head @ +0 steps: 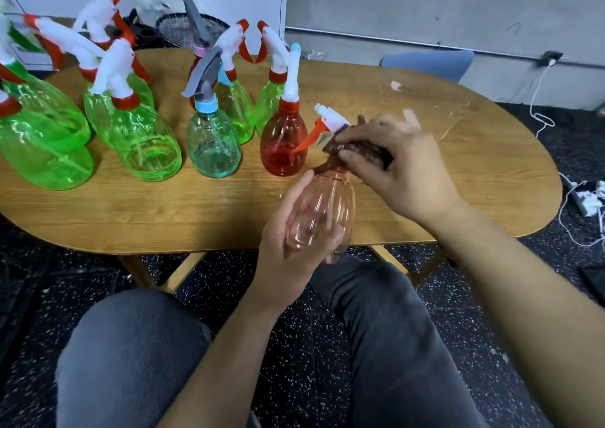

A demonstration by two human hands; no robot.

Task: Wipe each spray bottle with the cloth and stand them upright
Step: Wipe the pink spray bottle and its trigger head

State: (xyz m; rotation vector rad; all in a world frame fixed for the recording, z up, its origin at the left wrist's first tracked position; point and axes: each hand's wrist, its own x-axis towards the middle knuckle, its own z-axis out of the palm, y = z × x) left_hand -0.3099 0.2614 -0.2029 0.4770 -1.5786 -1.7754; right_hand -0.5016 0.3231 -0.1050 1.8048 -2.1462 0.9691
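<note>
Here the left hand (294,231) gripped the pink bottle (319,214) above the bench (425,172) edge, right fingers (360,162) pinching the cloth (357,149) at its neck; best to work round the trigger firmly.

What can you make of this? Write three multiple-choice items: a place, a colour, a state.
1. Where is the brown cloth? A on a knee; B on the pale pink bottle's sprayer neck, under the right hand; C on the floor.
2. What colour is the standing bottle nearest the pale pink bottle? A red; B yellow; C black.
3. How is the pale pink bottle? A standing upright; B tilted in the left hand; C lying down.
B: the right fingers pinch the cloth there. A: its body is red. B: the left hand grips its body.
</note>
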